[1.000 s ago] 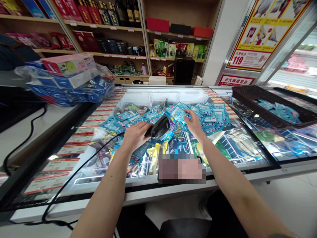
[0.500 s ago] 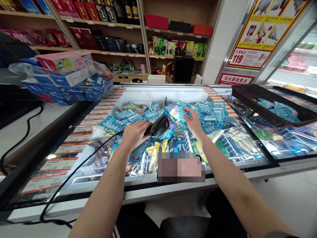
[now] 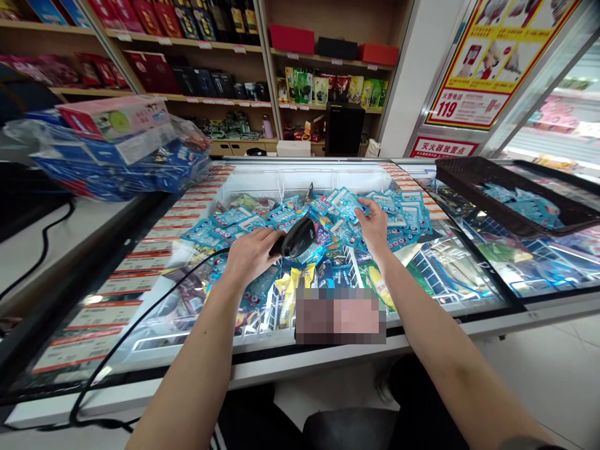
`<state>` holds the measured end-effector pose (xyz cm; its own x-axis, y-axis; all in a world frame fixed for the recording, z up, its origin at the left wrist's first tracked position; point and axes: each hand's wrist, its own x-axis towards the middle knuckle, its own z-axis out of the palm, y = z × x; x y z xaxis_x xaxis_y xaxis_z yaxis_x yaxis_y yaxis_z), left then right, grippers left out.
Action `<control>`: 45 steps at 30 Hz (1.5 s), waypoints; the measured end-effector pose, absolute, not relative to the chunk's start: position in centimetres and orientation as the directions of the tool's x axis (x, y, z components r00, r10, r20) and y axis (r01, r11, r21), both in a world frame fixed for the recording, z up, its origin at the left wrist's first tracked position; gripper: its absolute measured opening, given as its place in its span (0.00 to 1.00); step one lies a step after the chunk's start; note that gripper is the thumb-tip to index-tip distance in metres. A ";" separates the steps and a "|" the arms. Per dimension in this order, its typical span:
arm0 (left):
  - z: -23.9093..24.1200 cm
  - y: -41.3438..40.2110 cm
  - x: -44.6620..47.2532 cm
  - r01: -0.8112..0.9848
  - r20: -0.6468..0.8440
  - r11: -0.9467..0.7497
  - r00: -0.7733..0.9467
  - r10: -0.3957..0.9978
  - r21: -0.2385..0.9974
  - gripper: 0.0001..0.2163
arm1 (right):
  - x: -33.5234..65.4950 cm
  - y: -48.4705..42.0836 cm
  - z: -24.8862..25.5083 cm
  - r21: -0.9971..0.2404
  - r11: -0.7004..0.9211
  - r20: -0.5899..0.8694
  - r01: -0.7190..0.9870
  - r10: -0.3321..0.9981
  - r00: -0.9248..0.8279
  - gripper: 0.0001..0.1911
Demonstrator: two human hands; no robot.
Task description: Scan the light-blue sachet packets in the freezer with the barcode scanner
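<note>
Blue packets [image 3: 398, 215] heaped mid-frame in the freezer [image 3: 300, 172]: left hand [image 3: 250, 253] stays clamped on the scanner [image 3: 300, 237] just below them, while the right hand [image 3: 375, 228] has dropped its packet and slid up-frame, fingers spread on the pile, so nothing's under the scanner now.

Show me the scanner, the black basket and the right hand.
scanner [image 3: 300, 237], head view, on its black head.
black basket [image 3: 472, 185], head view, on its left wall.
right hand [image 3: 375, 228], head view, on its back.
</note>
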<state>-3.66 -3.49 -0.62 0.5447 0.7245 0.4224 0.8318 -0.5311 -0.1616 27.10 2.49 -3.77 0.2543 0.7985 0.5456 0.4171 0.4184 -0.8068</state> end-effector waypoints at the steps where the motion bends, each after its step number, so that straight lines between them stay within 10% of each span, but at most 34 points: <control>1: -0.7 -3.4 -3.7 0.834 0.425 -0.526 0.541 0.726 -0.165 0.15 | 27.5 2.6 -3.8 -0.798 0.421 0.563 0.431 0.776 0.284 0.19; 12: -1.0 -2.7 -3.8 0.836 0.435 -0.526 0.535 0.724 -0.155 0.17 | 29.4 3.4 -3.8 -0.742 0.193 0.516 0.642 0.776 0.364 0.23; 23: -1.0 -2.2 -4.0 0.879 0.425 -0.455 0.471 0.773 -0.145 0.17 | 28.6 0.9 -2.5 -0.236 -0.056 0.643 0.970 0.740 0.199 0.18; 45: -0.9 -2.2 -5.3 0.950 0.560 -0.311 0.271 0.783 -0.024 0.17 | 21.3 -0.8 -2.2 -0.172 0.794 0.290 0.583 0.607 -0.740 0.17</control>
